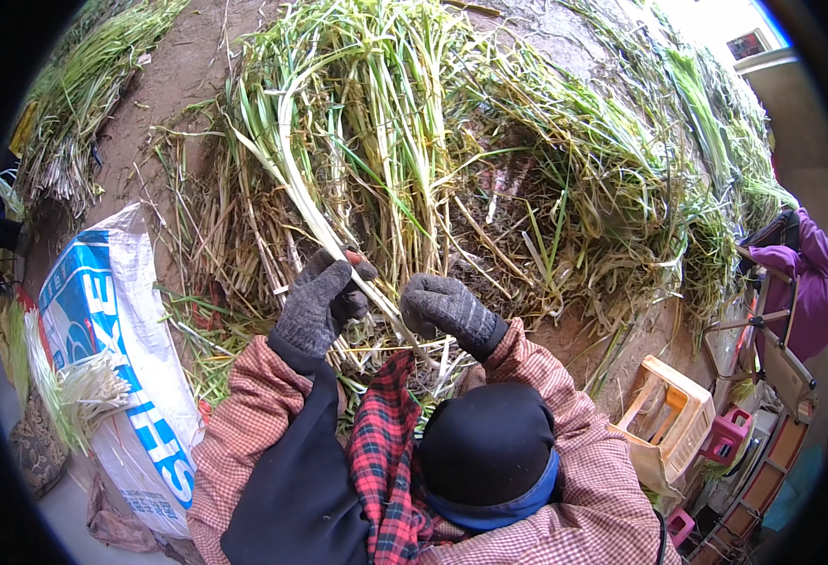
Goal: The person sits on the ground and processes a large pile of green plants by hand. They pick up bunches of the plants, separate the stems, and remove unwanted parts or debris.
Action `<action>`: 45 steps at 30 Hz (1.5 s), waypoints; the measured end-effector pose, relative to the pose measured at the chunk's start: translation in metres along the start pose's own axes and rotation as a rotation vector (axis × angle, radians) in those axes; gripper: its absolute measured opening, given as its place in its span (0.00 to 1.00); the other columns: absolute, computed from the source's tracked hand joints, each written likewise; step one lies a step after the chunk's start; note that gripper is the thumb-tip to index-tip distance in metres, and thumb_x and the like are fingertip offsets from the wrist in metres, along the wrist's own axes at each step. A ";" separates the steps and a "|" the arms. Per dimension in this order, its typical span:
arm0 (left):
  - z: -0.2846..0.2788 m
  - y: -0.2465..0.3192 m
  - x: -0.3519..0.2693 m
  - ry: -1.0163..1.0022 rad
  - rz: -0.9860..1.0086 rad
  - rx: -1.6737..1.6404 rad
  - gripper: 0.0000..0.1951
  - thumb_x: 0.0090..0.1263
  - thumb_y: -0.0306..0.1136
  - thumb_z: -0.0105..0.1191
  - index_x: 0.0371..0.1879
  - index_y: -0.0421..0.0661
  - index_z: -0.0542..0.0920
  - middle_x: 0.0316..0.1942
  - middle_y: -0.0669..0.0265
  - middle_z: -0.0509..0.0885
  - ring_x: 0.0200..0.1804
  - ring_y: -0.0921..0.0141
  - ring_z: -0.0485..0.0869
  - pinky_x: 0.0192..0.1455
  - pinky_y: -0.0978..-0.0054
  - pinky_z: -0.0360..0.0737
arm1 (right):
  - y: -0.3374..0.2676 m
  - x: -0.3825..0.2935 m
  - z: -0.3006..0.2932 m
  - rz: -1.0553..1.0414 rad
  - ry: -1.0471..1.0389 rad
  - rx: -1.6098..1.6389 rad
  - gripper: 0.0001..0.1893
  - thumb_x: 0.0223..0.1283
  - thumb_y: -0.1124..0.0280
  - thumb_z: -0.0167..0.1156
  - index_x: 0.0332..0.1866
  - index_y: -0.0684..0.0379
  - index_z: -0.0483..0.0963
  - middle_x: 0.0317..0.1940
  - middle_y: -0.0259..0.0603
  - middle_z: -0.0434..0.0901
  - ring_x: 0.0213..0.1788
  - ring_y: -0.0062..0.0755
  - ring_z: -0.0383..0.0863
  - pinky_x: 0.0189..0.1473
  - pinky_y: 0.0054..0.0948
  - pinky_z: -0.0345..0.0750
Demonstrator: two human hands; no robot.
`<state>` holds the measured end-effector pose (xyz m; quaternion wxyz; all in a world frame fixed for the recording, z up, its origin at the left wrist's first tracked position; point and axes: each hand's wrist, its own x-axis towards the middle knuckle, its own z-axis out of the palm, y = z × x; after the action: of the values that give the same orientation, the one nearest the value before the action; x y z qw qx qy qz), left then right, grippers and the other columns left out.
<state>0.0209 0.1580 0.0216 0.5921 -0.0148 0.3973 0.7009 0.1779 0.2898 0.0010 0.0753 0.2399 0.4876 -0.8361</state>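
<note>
My left hand (pixel 318 300), in a grey knit glove, grips a long pale leafy vegetable stalk (pixel 304 201), resembling green garlic. Its green leaves fan out at the upper left, and its thin lower end slants down to the right. My right hand (pixel 449 311), in a matching glove, is curled beside that lower end. Its fingertips are turned away, so whether they pinch anything is hidden. Just beyond both hands lies a heap of similar green stalks (pixel 403 141), with dry, yellowed leaves among them. Leaf trimmings (pixel 205 339) litter the ground by my left forearm.
A bundle of pale trimmed stalks (pixel 92 388) rests on a white and blue woven sack (pixel 142 325) at left. More stalks (pixel 89 99) lie at the far left. On the right are a plastic crate (pixel 668 417), a pink stool (pixel 726 434) and a folding chair with purple cloth (pixel 799 289).
</note>
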 end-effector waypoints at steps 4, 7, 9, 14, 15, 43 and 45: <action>-0.009 -0.006 0.002 0.006 -0.030 -0.014 0.06 0.64 0.29 0.48 0.37 0.42 0.74 0.32 0.60 0.79 0.24 0.74 0.77 0.23 0.80 0.75 | -0.012 0.004 0.003 -0.014 -0.057 -0.183 0.10 0.56 0.65 0.52 0.38 0.61 0.70 0.27 0.34 0.73 0.27 0.20 0.74 0.28 0.20 0.73; -0.007 -0.006 0.002 0.032 -0.058 0.006 0.06 0.63 0.28 0.49 0.36 0.42 0.75 0.30 0.60 0.79 0.22 0.74 0.77 0.21 0.81 0.74 | -0.017 0.010 0.007 -0.084 -0.111 -0.288 0.12 0.55 0.65 0.53 0.40 0.61 0.70 0.29 0.35 0.73 0.31 0.22 0.74 0.31 0.22 0.74; -0.006 -0.006 0.002 0.047 -0.077 0.024 0.06 0.63 0.28 0.49 0.36 0.42 0.75 0.28 0.61 0.79 0.22 0.74 0.77 0.20 0.82 0.74 | -0.018 0.009 0.010 -0.057 -0.124 -0.272 0.15 0.55 0.65 0.54 0.44 0.62 0.69 0.32 0.38 0.75 0.34 0.25 0.75 0.36 0.24 0.75; -0.041 -0.019 0.016 -0.097 -0.094 0.178 0.17 0.66 0.39 0.45 0.44 0.37 0.70 0.27 0.62 0.76 0.24 0.72 0.77 0.24 0.79 0.78 | -0.011 0.007 0.021 -0.212 -0.034 -0.425 0.16 0.56 0.64 0.55 0.45 0.63 0.71 0.34 0.42 0.78 0.35 0.27 0.77 0.41 0.27 0.75; -0.031 -0.017 0.013 -0.033 -0.068 0.149 0.12 0.64 0.35 0.47 0.40 0.38 0.72 0.26 0.63 0.77 0.23 0.73 0.77 0.22 0.81 0.76 | -0.009 0.006 0.020 -0.242 -0.025 -0.446 0.16 0.56 0.64 0.55 0.44 0.63 0.71 0.33 0.42 0.78 0.35 0.28 0.78 0.41 0.27 0.75; 0.025 0.006 -0.006 0.145 0.158 0.485 0.14 0.63 0.33 0.49 0.45 0.41 0.69 0.37 0.58 0.74 0.35 0.71 0.76 0.33 0.79 0.76 | -0.029 0.029 0.012 -0.129 0.242 -0.341 0.09 0.48 0.75 0.52 0.37 0.62 0.70 0.32 0.43 0.70 0.31 0.35 0.73 0.31 0.27 0.74; 0.041 0.001 -0.004 0.209 0.282 0.373 0.06 0.58 0.26 0.56 0.32 0.44 0.73 0.21 0.71 0.76 0.19 0.81 0.73 0.19 0.88 0.69 | -0.011 0.045 0.008 -0.310 0.191 -0.426 0.10 0.53 0.70 0.53 0.39 0.64 0.69 0.30 0.42 0.72 0.28 0.33 0.74 0.29 0.26 0.77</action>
<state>0.0399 0.1782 0.0523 0.4367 0.0778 0.5768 0.6860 0.1318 0.2935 -0.0081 -0.0514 0.2191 0.6881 -0.6899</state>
